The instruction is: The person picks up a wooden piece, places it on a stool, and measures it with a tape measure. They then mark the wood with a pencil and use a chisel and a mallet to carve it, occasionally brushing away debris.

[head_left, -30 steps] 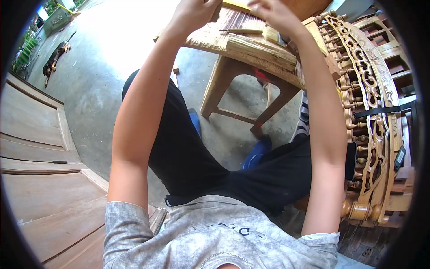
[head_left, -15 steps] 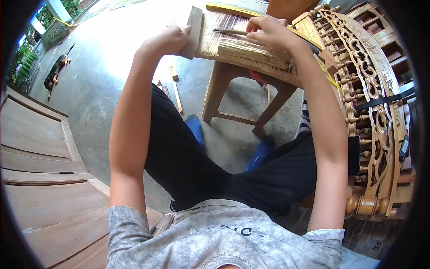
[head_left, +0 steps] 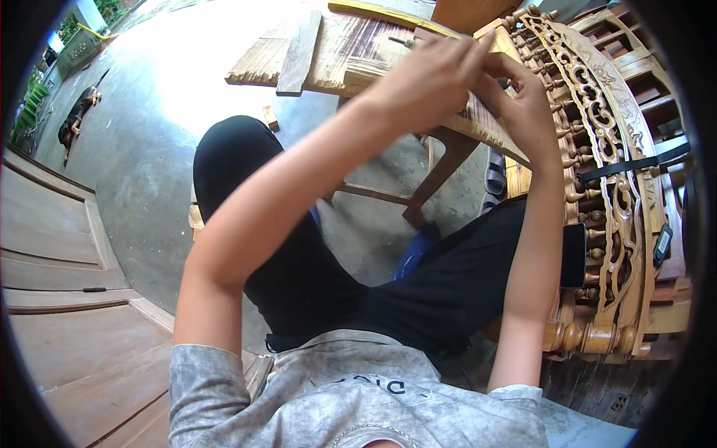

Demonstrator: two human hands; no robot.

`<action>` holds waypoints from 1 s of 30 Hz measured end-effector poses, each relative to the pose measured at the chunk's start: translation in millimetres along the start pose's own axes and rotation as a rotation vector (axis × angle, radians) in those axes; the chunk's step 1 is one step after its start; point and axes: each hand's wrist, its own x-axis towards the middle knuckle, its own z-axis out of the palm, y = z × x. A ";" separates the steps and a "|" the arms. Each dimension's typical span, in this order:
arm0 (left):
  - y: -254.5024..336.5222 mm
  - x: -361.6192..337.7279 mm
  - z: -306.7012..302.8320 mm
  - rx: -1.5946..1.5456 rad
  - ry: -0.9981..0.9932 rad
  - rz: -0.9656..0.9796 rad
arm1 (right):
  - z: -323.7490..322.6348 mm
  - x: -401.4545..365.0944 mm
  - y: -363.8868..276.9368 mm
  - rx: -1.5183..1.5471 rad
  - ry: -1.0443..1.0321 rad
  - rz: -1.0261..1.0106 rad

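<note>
My left hand (head_left: 441,71) reaches across the right end of a rough wooden board (head_left: 254,63), its fingers drawn together near the fingertips of my right hand (head_left: 523,108). My right hand is curled, with a small dark bit (head_left: 508,84) showing by its fingers. I cannot tell what the two hands hold between them. From behind my left hand pokes the dark tip of a slim pointed tool (head_left: 399,40), over the board. A flat grey wooden piece (head_left: 301,56) lies across the board, free of both hands. The board rests on a wooden stool (head_left: 441,164).
Carved wooden furniture with turned spindles (head_left: 609,127) stands close on the right. A yellow strip (head_left: 388,16) runs along the board's far side. Panelled wooden doors (head_left: 60,246) lie at left. A small wood block (head_left: 270,118) and a dog (head_left: 78,119) are on the floor.
My left hand has let go of the grey wooden piece and swung right to meet my right hand. My right hand has moved right and nearer, off the slim tool's earlier place.
</note>
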 end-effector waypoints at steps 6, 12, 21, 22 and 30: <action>17.0 0.8 36.1 0.126 -0.073 -0.171 | -14.6 -12.1 35.7 0.148 0.179 0.070; 5.7 -17.2 16.7 0.204 -0.209 -0.329 | 1.1 -30.7 84.4 -0.716 0.174 0.093; 14.9 -20.3 18.5 0.213 -0.042 -0.307 | 17.0 -29.9 89.6 -0.950 0.258 0.093; 16.7 -18.5 20.6 0.201 0.013 -0.305 | 16.6 -27.3 93.0 -0.920 0.262 0.125; 37.7 7.9 47.8 -0.023 0.080 -0.195 | -20.0 -29.0 81.7 0.218 0.557 0.509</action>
